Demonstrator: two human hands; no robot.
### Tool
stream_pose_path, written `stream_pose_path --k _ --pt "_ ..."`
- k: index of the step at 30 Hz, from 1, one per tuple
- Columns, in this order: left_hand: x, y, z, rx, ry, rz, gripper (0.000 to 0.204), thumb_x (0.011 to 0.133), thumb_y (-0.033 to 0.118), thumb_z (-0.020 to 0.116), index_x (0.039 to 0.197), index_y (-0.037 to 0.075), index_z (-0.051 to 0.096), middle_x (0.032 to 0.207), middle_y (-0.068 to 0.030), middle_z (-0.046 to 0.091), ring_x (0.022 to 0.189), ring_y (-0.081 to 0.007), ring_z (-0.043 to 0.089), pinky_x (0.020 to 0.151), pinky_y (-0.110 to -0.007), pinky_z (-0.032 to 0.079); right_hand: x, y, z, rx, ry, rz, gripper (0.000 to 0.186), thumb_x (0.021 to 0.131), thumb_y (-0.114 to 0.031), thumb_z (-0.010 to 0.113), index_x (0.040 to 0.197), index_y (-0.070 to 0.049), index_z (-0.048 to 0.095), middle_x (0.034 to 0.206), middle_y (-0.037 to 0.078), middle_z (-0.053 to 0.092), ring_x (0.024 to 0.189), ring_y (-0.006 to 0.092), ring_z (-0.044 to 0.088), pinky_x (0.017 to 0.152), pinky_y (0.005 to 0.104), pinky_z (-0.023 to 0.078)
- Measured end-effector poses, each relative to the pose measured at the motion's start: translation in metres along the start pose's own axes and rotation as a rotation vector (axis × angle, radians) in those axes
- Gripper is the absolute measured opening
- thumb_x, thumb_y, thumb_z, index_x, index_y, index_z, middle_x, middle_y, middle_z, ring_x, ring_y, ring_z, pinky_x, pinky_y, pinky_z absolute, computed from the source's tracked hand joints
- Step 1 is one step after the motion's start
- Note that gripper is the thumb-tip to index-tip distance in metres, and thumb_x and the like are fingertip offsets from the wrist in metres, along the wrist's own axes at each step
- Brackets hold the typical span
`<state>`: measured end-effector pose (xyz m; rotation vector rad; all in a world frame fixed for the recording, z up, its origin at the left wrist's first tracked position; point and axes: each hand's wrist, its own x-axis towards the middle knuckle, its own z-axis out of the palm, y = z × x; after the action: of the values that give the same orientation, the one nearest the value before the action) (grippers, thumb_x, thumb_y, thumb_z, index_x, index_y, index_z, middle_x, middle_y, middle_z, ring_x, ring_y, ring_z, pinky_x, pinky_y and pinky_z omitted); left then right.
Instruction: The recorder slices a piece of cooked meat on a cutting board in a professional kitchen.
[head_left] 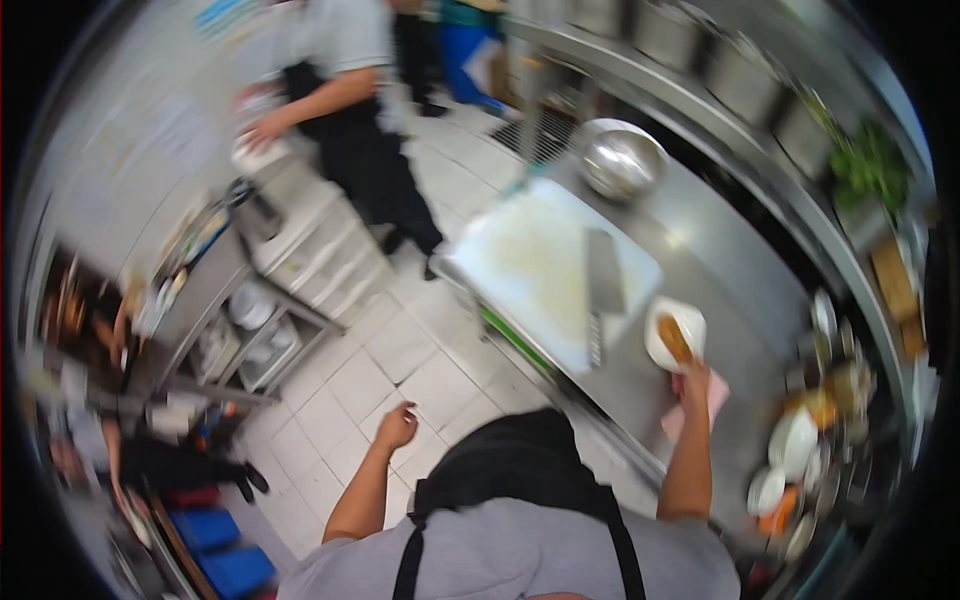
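Observation:
At the steel counter, my right hand [694,378] is closed at the near rim of a small white bowl [658,346]. A long brown piece [674,338], blurred, lies in the bowl, and its near end reaches my fingers. Under that hand is a pink cloth or paper [712,402]. My left hand [397,426] hangs over the floor to the left of my apron, fingers curled in, with nothing visible in them. Left of the bowl, a cleaver-like knife [604,272] lies on a white cutting board [530,255], its handle toward me.
Beyond the board sits a steel mixing bowl [622,163]. Dishes and containers [795,440] crowd the counter's right end. Pots [740,80] and a green plant [870,165] line the upper shelf. A person in a black apron [350,130] stands across the aisle by white drawers [325,240].

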<state>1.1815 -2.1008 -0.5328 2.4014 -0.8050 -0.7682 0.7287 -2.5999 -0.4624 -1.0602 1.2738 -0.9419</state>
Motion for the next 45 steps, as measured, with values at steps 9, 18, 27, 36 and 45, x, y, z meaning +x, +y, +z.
stream_pose_path --k 9,18,27,36,45 --pt "-0.196 -0.248 0.086 -0.14 0.248 -0.398 0.041 0.08 0.024 0.071 0.116 0.005 0.074 0.113 -0.0229 0.074 0.108 -0.036 0.07 0.095 -0.042 0.056 -0.032 0.017 -0.043 -0.248 0.135 0.103 0.034 0.108 -0.034 0.042 0.103 -0.004 0.059 0.067 0.01 0.064 0.046 0.0159 0.054 0.04 0.0296 0.044" --pt "-0.495 -0.318 0.14 -0.3 0.169 -1.112 0.029 0.092 0.012 0.055 0.07 0.003 0.072 0.062 -0.0143 0.068 0.053 -0.0234 0.068 0.049 -0.042 0.054 -0.084 -0.063 0.063 -0.464 -0.004 -0.064 0.034 0.108 -0.031 0.041 0.105 -0.001 0.058 0.063 0.009 0.061 0.044 0.0148 0.052 0.038 0.03 0.043" --pt "-0.468 -0.28 0.186 -1.089 0.49 -1.155 0.038 0.082 0.007 0.066 0.119 -0.004 0.066 0.078 -0.0165 0.072 0.062 -0.0252 0.071 0.05 -0.038 0.054 -0.164 -0.057 0.347 -0.446 -0.674 -0.133 0.031 0.108 -0.029 0.043 0.105 -0.002 0.058 0.062 0.008 0.061 0.041 0.0133 0.051 0.036 0.0295 0.043" --pt "-0.435 -0.271 0.146 -1.123 0.936 -1.214 0.045 0.082 0.01 0.066 0.125 -0.004 0.064 0.083 -0.0153 0.074 0.066 -0.026 0.072 0.055 -0.038 0.057 -0.236 0.032 0.67 -0.593 -1.178 -0.067 0.033 0.11 -0.03 0.041 0.103 -0.003 0.058 0.061 0.008 0.061 0.041 0.0132 0.051 0.037 0.0303 0.044" --pt "-0.414 -0.187 0.092 -1.266 1.011 -1.693 0.035 0.091 0.012 0.066 0.123 -0.001 0.062 0.097 -0.0174 0.073 0.069 -0.0272 0.07 0.057 -0.039 0.055 -0.337 0.091 0.994 -0.558 -1.316 -0.131 0.033 0.108 -0.025 0.041 0.107 0.004 0.056 0.066 0.014 0.064 0.043 0.019 0.056 0.037 0.0337 0.046"
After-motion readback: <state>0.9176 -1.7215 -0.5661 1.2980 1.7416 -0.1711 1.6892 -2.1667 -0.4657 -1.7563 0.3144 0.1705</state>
